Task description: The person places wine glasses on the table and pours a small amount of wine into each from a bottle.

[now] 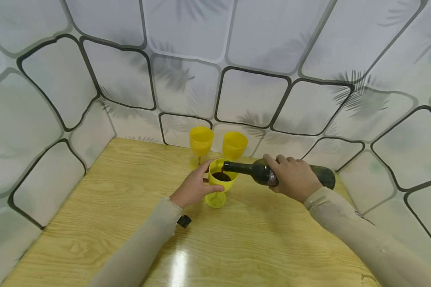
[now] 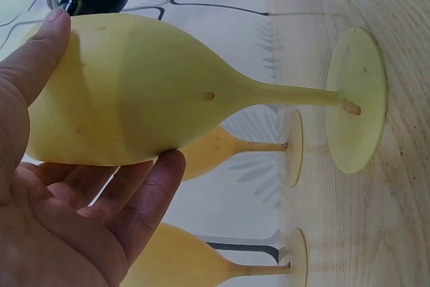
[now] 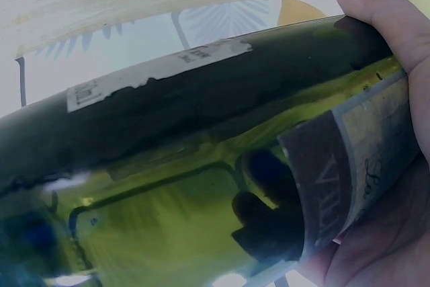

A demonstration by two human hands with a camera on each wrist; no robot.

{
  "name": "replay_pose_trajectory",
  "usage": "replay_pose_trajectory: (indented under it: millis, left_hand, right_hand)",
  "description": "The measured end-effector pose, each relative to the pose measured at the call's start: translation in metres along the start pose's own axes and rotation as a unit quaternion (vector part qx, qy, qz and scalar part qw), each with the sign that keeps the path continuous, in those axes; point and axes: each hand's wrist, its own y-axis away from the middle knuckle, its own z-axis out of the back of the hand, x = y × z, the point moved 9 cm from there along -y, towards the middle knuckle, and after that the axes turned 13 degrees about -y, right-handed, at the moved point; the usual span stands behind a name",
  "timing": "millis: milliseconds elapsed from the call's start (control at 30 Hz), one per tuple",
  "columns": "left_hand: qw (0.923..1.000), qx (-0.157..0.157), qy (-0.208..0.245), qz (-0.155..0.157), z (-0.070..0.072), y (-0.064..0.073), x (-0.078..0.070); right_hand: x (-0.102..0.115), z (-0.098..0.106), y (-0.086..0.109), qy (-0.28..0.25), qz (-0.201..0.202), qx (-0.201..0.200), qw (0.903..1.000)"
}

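My left hand [image 1: 192,187] holds a yellow goblet [image 2: 154,85] by its bowl, thumb on one side and fingers on the other. The goblet stands upright, its foot on the wooden table. Dark liquid shows inside the bowl. My right hand [image 1: 292,177] grips a dark green wine bottle [image 3: 181,119] round its body and holds it tilted, nearly level. The bottle's neck [image 1: 242,168] reaches over the goblet's rim from the right, and a thin dark stream runs from its mouth into the bowl. A torn label is on the bottle.
Two more yellow goblets stand behind the held one, a left one [image 1: 201,141] and a right one [image 1: 235,145], close to the patterned wall [image 1: 186,87]. The wooden table [image 1: 104,207] spreads out in front and to both sides, with walls at left and right.
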Motion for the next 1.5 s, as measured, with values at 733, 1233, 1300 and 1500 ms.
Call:
replay_pose_trajectory:
  millis: [733, 1233, 1300, 1500]
  left_hand:
    - [1.0, -0.001, -0.001, -0.004, 0.0008, -0.0014, -0.0007]
    - [1.0, 0.004, 0.005, 0.0, 0.0002, 0.0007, 0.0006]
    - [1.0, 0.004, 0.004, 0.0, 0.0001, 0.0007, 0.0007]
    - [1.0, 0.003, -0.002, 0.001, 0.0002, 0.0006, 0.0007]
  right_hand:
    - [0.0033, 0.0014, -0.0025, -0.005, -0.005, 0.003, 1.0]
    - [0.0042, 0.0005, -0.0011, -0.014, -0.011, 0.004, 0.9998]
    - [0.0043, 0.0003, -0.0008, -0.014, -0.012, 0.004, 0.9998]
    - [0.0055, 0.0012, -0.0004, -0.01, -0.007, 0.001, 0.9999]
